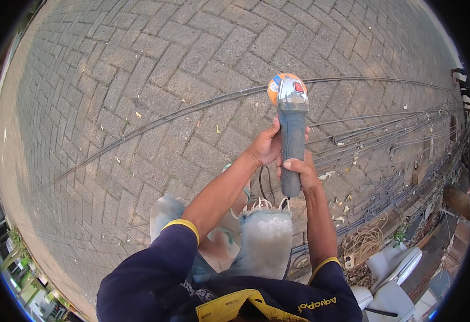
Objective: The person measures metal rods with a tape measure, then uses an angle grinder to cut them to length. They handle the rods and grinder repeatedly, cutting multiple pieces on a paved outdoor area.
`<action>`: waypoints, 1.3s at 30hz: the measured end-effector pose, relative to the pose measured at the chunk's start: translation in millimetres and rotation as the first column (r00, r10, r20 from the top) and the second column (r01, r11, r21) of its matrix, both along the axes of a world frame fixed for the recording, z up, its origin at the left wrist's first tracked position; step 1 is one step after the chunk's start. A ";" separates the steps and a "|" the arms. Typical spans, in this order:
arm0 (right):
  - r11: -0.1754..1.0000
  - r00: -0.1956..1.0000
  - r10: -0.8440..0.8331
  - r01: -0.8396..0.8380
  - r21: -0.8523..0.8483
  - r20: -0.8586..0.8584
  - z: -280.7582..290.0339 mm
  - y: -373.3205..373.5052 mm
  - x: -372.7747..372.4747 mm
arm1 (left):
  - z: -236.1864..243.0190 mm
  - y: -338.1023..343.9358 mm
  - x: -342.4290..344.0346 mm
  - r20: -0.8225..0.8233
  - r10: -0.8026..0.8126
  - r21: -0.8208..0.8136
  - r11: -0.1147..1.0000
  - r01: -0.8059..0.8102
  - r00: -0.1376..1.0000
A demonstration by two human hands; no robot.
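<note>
Grinder [291, 129] held up over rod [154, 121] on brick floor [111, 64]. Left hand [267, 146] and right hand [299, 172], fingers wrapped tight round grip. Best: keep both hands firm, lower disc slow, cord [263, 188] clear.

Both bare forearms rose from the lower edge toward the middle of the view, coming out of dark navy short sleeves with yellow cuffs; the left arm slanted up and to the right, bent a little at the elbow, while the right arm ran almost straight up; the left hand [265, 147] sat slightly higher, its fingers curled closed around the grey handle of a power tool [292, 145]; the right hand [301, 170] clasped the same handle just below, knuckles outward, fingers wrapped tight; the two hands lay close together, nearly touching.
</note>
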State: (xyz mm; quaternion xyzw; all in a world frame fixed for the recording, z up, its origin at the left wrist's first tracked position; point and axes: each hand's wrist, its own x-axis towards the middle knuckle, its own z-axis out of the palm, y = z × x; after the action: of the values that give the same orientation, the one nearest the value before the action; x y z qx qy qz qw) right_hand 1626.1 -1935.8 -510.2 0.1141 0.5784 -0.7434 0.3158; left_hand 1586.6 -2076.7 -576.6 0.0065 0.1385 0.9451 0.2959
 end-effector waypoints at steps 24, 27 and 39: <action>0.986 0.978 -0.163 0.157 -0.052 -0.128 -111.7 -44.9 59.3 | -104.5 -25.8 37.6 -0.010 -0.088 0.081 0.993 0.088 0.996; 0.992 0.982 -0.129 0.125 -0.033 -0.138 -112.6 -37.8 63.5 | -104.0 -25.1 39.5 -0.047 -0.080 0.056 0.995 0.083 0.996; 0.954 0.963 -0.256 0.236 -0.186 -0.090 -95.9 -47.0 84.4 | -68.9 -24.7 52.0 -0.034 -0.097 -0.074 0.993 0.095 0.995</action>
State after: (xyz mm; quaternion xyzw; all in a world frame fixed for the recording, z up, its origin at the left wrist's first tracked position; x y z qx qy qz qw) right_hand 1710.5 -1982.9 -606.1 0.1150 0.5097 -0.8298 0.1963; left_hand 1638.6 -2101.4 -645.5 0.0202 0.1778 0.9239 0.3383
